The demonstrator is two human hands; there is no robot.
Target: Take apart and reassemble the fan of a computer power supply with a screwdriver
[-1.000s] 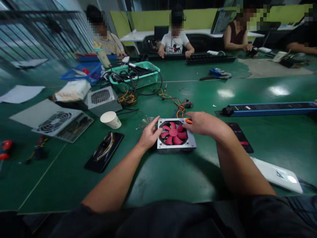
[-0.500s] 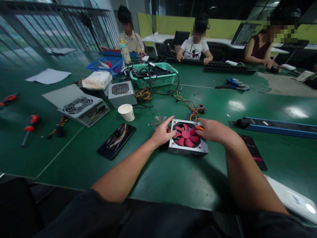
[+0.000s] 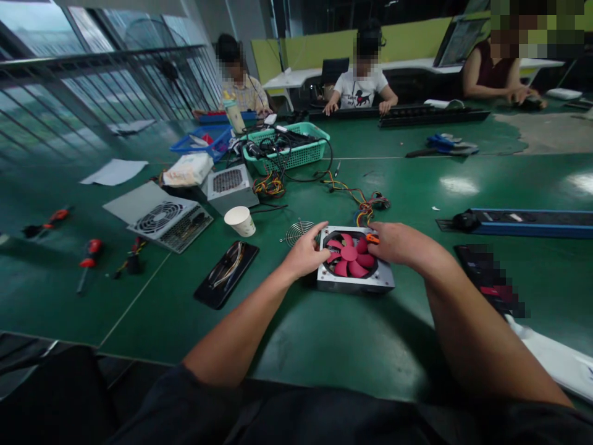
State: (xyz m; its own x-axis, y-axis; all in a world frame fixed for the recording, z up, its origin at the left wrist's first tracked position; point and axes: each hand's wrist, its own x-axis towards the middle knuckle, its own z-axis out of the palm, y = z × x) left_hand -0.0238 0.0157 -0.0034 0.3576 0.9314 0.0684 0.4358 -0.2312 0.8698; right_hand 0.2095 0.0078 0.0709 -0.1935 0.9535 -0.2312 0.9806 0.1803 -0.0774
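A silver computer power supply lies on the green table in front of me, its red fan facing up. My left hand grips its left side, thumb over the fan's edge. On the opposite side, my right hand holds the upper right corner, its fingers partly hidden. A small orange piece shows beside my right thumb; its kind is unclear. Behind my left hand lies a round wire fan grille. Coloured cables run from the power supply's far side.
A paper cup and a black phone with wires on it stand left. Beyond are an opened power supply, a screwdriver and a green basket of cables. A blue-edged strip lies right. Several people sit opposite.
The view has shifted slightly, so the table's things on the left appear further right. Both hands stay on the power supply, which has barely moved.
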